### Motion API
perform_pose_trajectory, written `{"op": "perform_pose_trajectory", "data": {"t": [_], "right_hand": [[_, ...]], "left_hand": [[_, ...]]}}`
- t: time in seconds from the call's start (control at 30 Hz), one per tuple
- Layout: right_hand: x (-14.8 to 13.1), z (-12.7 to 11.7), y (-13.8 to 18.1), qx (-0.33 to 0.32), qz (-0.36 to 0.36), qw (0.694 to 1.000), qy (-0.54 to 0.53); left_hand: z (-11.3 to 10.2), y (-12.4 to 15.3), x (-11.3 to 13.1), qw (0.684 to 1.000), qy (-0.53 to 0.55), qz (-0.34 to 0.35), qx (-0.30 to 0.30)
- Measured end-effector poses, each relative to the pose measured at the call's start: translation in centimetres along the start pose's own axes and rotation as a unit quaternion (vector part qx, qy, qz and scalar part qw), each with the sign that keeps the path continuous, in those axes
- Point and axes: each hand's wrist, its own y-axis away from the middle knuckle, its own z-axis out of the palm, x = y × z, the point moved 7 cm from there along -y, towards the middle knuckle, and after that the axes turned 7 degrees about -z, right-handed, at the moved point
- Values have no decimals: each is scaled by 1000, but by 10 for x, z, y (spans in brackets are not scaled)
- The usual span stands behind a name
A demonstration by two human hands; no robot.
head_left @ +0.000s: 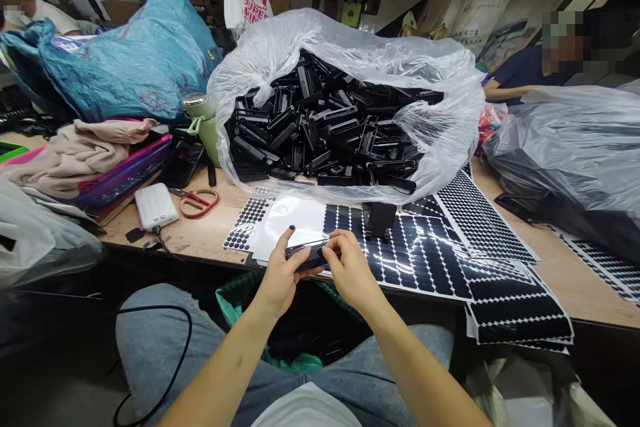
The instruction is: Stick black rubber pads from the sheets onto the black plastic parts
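Left hand (pixel 280 275): is gripping the left end of a black plastic piece (pixel 311 256), its thumb pressing the near face and other fingers curling underneath.
Right hand (pixel 349 267): is closing thumb and fingertips on the right end of that same piece.
Black plastic piece: is hanging between both hands, just above the front edge of the table (pixel 200 240).
Sticker sheets (pixel 415 253): are lying just beyond and to the right, showing rows of black shapes.
Black stand (pixel 380 219): is resting on them.
Clear plastic bag (pixel 450 120): is gaping open behind, brimming with similar black pieces (pixel 320 123).
Table's left side: red-handled scissors (pixel 192 194) are lying beside a white power bank (pixel 156 205); a green bottle (pixel 209 137) is standing behind.
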Motion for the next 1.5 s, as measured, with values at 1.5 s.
{"op": "perform_pose_trajectory", "data": {"t": [1.5], "right_hand": [[36, 10, 6, -94, 160, 971, -149]], "left_hand": [[-41, -1, 12, 996, -57, -31, -55]]}}
